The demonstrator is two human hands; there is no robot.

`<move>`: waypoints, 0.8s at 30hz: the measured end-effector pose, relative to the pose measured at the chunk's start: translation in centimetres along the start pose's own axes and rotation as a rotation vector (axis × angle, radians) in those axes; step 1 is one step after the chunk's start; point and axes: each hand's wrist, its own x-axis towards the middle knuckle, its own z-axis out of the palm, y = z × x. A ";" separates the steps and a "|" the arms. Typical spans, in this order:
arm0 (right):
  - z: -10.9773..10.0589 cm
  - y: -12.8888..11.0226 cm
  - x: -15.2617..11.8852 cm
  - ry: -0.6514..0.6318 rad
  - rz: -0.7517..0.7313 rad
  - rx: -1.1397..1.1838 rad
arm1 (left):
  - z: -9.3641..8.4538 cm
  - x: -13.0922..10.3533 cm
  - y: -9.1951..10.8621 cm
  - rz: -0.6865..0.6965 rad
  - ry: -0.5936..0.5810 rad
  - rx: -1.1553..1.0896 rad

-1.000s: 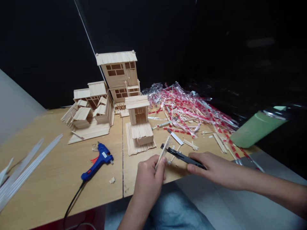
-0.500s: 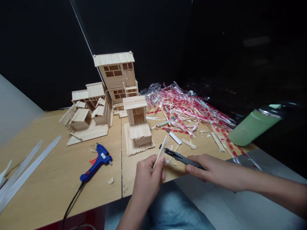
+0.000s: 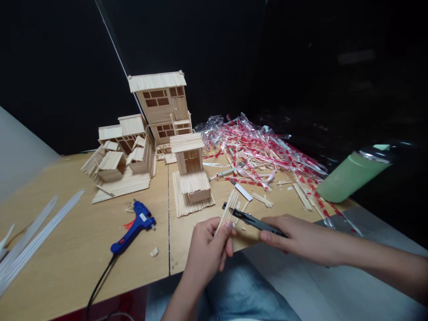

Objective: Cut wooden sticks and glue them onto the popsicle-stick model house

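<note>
Head view: near the table's (image 3: 143,263) front edge, right of the dark seam, the left hand (image 3: 209,245) is closing its thumb and fingers around the lower end of a fanned bundle of thin wooden sticks (image 3: 228,208), which is slanting upward. The right hand (image 3: 284,232) is wrapping around the handles of a black pliers-like tool (image 3: 251,220); its head is crossing the bundle, one tip showing beyond the sticks' left side. Behind the left hand, a small stick-built model (image 3: 195,185) is standing on the table, while a tall model house (image 3: 160,104) and a low model compound (image 3: 122,160) are standing toward the back edge. A blue glue gun (image 3: 133,227) is lying left of the seam. Red-and-clear wrappers (image 3: 254,145) are heaping up toward the back right, and a green bottle (image 3: 352,177) is leaning near the right edge.
</note>
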 end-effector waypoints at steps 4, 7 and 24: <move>0.5 0.2 0.2 0.069 -0.019 -0.018 | -0.2 0.1 0.1 -0.017 -0.041 -0.052; 0.8 0.3 0.3 0.091 -0.001 -0.069 | -0.3 0.2 0.1 -0.031 -0.062 -0.064; 1.9 3.0 0.3 0.203 0.051 -0.052 | 0.8 2.1 -0.3 0.000 -0.110 0.127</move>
